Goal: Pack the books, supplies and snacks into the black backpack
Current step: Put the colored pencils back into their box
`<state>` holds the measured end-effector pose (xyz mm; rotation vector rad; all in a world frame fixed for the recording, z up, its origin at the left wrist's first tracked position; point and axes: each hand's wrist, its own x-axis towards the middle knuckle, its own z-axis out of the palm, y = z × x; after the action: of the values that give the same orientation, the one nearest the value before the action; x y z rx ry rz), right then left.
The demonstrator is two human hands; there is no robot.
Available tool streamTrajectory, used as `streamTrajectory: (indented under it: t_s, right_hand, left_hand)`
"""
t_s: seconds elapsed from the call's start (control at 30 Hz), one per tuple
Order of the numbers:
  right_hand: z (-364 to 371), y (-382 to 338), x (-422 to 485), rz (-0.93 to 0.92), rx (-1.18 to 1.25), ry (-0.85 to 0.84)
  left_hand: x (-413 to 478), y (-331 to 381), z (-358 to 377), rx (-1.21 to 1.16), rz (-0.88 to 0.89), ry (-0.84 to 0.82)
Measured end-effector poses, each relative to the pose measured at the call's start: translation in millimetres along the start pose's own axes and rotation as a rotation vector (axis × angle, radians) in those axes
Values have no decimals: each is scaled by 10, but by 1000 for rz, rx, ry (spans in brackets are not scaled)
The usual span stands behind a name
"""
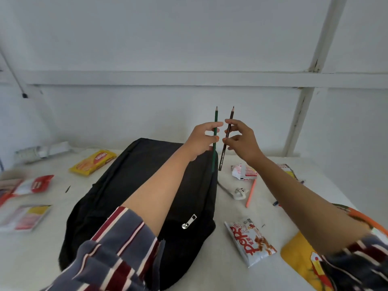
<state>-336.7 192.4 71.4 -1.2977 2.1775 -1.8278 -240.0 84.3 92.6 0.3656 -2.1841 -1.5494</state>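
On the white table (42,259), well left of the backpack (130,185), lie a red packet (41,182) and, nearer the camera, a blurred packet with a yellow corner (25,217). A yellow snack pack (93,162) lies just beside the backpack's far left edge.

The backpack is black and lies flat in the middle of the table, with a metal zip pull (189,221) on its near right part. A striped sleeve (117,248) crosses over it.

Above the backpack's far right corner, the left hand (201,140) grips a green pencil (216,116), tip up; its fingers are curled round the shaft and the thumb lies across the top. Just right of it, apart and not touching, the right hand (243,141) pinches a brown pencil (222,158) between thumb and fingertips, also tip up and leaning slightly to the right. Both pencils' lower ends hang over the backpack's right edge.

Right of the backpack, a crumpled white-and-red wrapper (244,172) sits near its far corner. Closer in lie a white plug (238,194) with its cord and an orange pencil (251,193), side by side. A white snack bag (249,240) with red print lies near the backpack's near right side. Further right, a yellow bag (300,255) is partly hidden under the right arm.
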Motion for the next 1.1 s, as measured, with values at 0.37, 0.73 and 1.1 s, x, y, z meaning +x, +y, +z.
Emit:
streamTrajectory:
  t_s: [0.37,0.73,1.1]
  right_hand:
    - [1663,-777,126,-10,114,-255]
    - [3762,-1557,-304,49,235,-516]
    - [5278,-1711,-616,119,242,-652]
  left_hand:
    - [-731,-253,-1655,54,-36,259]
    - [-1931,-862,-3508,93,-147,465]
    - [-2716,-1478,-4765,180,-294,610]
